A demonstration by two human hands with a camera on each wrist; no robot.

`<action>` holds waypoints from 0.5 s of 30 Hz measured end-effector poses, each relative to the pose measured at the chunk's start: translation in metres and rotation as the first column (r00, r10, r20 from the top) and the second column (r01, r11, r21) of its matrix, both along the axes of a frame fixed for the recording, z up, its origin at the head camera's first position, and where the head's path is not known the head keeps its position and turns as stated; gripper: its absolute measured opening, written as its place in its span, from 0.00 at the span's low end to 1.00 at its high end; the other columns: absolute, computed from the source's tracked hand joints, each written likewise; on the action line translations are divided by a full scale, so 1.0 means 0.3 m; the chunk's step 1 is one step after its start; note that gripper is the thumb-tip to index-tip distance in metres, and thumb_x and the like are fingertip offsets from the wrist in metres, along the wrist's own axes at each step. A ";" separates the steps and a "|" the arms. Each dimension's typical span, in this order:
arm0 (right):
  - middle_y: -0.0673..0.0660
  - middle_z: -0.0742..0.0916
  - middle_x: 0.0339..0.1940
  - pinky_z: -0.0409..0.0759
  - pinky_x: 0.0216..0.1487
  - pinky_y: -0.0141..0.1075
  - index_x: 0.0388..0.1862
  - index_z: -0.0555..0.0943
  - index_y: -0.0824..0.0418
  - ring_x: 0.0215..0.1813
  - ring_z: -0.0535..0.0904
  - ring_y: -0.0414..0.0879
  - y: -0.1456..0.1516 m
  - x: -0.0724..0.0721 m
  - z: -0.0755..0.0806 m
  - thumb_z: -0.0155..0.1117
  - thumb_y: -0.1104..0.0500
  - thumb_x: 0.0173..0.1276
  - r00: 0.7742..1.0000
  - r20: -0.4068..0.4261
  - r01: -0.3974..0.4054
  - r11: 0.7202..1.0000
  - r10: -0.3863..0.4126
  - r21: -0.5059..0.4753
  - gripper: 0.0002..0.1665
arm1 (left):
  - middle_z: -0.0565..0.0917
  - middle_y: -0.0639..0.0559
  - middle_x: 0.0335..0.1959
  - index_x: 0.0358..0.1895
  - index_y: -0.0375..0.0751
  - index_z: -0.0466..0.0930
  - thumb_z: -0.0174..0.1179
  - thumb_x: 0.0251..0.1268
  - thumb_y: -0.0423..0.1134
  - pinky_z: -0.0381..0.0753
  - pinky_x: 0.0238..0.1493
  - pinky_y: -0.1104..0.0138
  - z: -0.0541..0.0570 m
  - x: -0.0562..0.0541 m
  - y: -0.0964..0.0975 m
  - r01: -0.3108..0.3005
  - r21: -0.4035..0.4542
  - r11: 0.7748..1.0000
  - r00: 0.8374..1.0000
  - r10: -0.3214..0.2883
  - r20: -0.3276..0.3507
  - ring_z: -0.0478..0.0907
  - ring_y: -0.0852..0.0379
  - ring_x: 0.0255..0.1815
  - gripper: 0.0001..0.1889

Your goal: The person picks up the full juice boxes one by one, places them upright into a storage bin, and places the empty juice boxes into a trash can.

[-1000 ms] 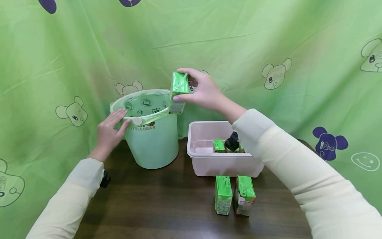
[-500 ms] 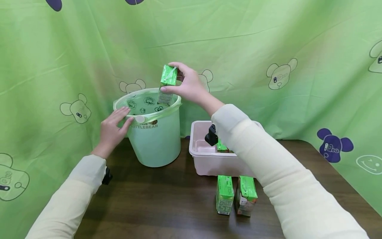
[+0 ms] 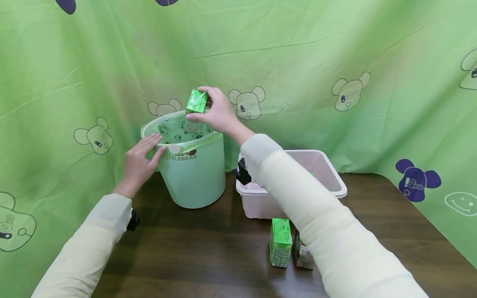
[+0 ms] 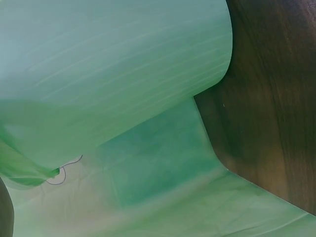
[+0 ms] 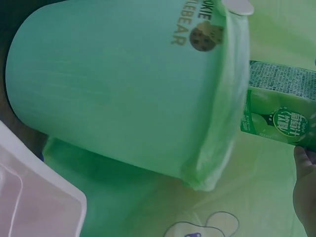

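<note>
In the head view my right hand (image 3: 220, 115) grips a green juice box (image 3: 196, 101) between thumb and fingers, over the mouth of a mint-green bin (image 3: 191, 182). The box is upright, a straw on its side, and its lower end dips behind the near rim. Printed fruit and lettering show on the juice box (image 5: 276, 106) in the right wrist view, where its lower end disappears behind the rim. My left hand (image 3: 139, 162) rests on the bin's left rim, fingers straight and thumb at the front. A pale green liner bag (image 3: 199, 143) folds over that rim.
Right of the bin stands a pink tub (image 3: 328, 169), partly hidden by my right sleeve. Before it on the dark wooden table (image 3: 208, 256) stand a juice box (image 3: 281, 242) and another juice box (image 3: 304, 257), half covered by the sleeve. A green printed curtain (image 3: 290, 54) hangs behind.
My right hand has carried the juice box left from beside the bin's right rim to over its opening, then slightly down. The left hand has stayed on the rim.
</note>
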State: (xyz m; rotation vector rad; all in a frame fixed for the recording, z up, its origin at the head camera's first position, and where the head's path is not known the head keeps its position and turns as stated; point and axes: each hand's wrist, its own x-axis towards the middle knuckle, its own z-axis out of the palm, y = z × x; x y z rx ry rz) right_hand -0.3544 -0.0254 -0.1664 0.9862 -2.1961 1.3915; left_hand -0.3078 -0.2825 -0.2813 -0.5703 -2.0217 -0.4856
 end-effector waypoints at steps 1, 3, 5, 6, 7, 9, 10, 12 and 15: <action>0.60 0.73 0.58 0.75 0.57 0.27 0.69 0.67 0.64 0.55 0.74 0.47 -0.005 -0.002 -0.007 0.80 0.54 0.52 1.000 -0.006 0.006 1.000 -0.006 0.007 0.48 | 0.79 0.39 0.58 0.57 0.33 0.79 0.64 0.63 0.40 0.63 0.70 0.60 0.000 0.000 0.002 -0.001 -0.004 1.000 1.000 0.001 0.004 0.75 0.42 0.61 0.20; 0.59 0.73 0.58 0.75 0.56 0.26 0.69 0.67 0.63 0.55 0.74 0.46 -0.014 -0.005 -0.019 0.80 0.53 0.52 1.000 0.001 0.028 0.999 -0.028 0.030 0.48 | 0.79 0.39 0.58 0.57 0.33 0.79 0.63 0.64 0.40 0.63 0.70 0.60 -0.001 0.001 0.005 -0.001 -0.011 1.000 1.000 0.001 0.008 0.75 0.42 0.61 0.21; 0.58 0.73 0.59 0.75 0.54 0.25 0.69 0.67 0.61 0.54 0.73 0.46 -0.023 -0.007 -0.029 0.80 0.52 0.52 0.999 0.013 0.048 0.998 -0.049 0.049 0.49 | 0.78 0.39 0.58 0.57 0.33 0.79 0.63 0.64 0.40 0.63 0.70 0.60 -0.002 0.001 0.007 0.000 -0.015 1.000 1.000 0.000 0.011 0.74 0.42 0.61 0.21; 0.58 0.73 0.59 0.75 0.54 0.25 0.70 0.67 0.61 0.54 0.73 0.45 -0.027 -0.008 -0.034 0.80 0.52 0.52 0.998 0.017 0.062 0.996 -0.063 0.061 0.49 | 0.78 0.39 0.58 0.57 0.33 0.79 0.63 0.64 0.40 0.63 0.70 0.60 -0.004 0.000 0.007 0.001 -0.015 1.000 1.000 -0.001 0.012 0.74 0.42 0.61 0.21; 0.57 0.73 0.60 0.75 0.53 0.25 0.70 0.67 0.59 0.54 0.73 0.45 -0.031 -0.009 -0.038 0.80 0.51 0.51 0.997 0.019 0.076 0.994 -0.077 0.074 0.49 | 0.78 0.39 0.58 0.57 0.33 0.79 0.63 0.64 0.40 0.63 0.70 0.60 -0.004 0.001 0.008 0.003 -0.014 1.000 1.000 -0.003 0.012 0.75 0.42 0.61 0.21; 0.56 0.74 0.60 0.75 0.53 0.28 0.70 0.67 0.58 0.54 0.73 0.45 -0.039 -0.010 -0.047 0.80 0.50 0.51 0.996 0.023 0.088 0.992 -0.090 0.087 0.50 | 0.79 0.39 0.58 0.57 0.33 0.79 0.63 0.64 0.40 0.64 0.70 0.60 -0.006 0.002 0.009 0.003 -0.009 1.000 1.000 -0.002 0.009 0.75 0.42 0.61 0.21; 0.55 0.74 0.61 0.75 0.53 0.28 0.70 0.67 0.58 0.54 0.72 0.45 -0.044 -0.011 -0.050 0.80 0.50 0.51 0.995 0.024 0.093 0.991 -0.096 0.095 0.50 | 0.79 0.39 0.58 0.56 0.33 0.79 0.63 0.63 0.40 0.64 0.69 0.59 -0.006 0.002 0.009 0.003 -0.008 1.000 1.000 -0.003 0.006 0.75 0.42 0.61 0.21; 0.55 0.74 0.61 0.74 0.54 0.30 0.70 0.67 0.57 0.55 0.73 0.45 -0.052 -0.011 -0.057 0.80 0.49 0.51 0.995 0.029 0.092 0.991 -0.095 0.102 0.50 | 0.79 0.39 0.58 0.56 0.33 0.79 0.63 0.63 0.40 0.65 0.69 0.58 -0.005 0.004 0.009 0.006 -0.007 1.000 1.000 -0.006 0.000 0.75 0.42 0.60 0.20; 0.55 0.75 0.62 0.74 0.56 0.31 0.70 0.67 0.57 0.56 0.73 0.45 -0.062 -0.012 -0.064 0.80 0.49 0.51 0.995 0.034 0.093 0.989 -0.098 0.114 0.49 | 0.79 0.39 0.58 0.56 0.33 0.79 0.63 0.63 0.40 0.65 0.69 0.57 -0.001 0.003 0.010 0.008 -0.011 1.000 1.000 -0.008 -0.007 0.75 0.42 0.60 0.20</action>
